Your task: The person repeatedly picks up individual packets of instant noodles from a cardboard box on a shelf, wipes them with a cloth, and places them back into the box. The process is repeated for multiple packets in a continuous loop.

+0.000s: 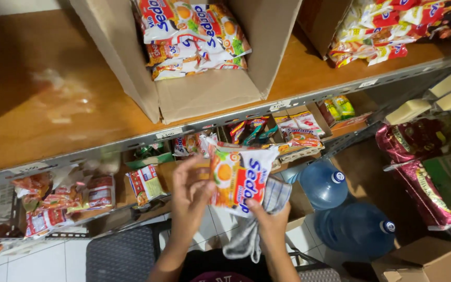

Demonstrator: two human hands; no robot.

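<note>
My left hand [191, 196] grips the left edge of a white, red and orange noodle packet [241, 180] held upright in front of the shelves. My right hand [270, 219] pinches the packet's lower right corner and also holds a grey checked cloth [251, 230] that hangs down below it. An open cardboard box [204, 91] on the wooden shelf [53, 104] above holds several packets of the same kind [194, 36].
Lower shelves hold assorted snack packets [63, 201]. Two blue water jugs [323, 185] stand on the floor at right. Dark red bags [424, 172] and a cardboard box [429, 261] sit at far right. More packets [392, 26] lie on the upper shelf at right.
</note>
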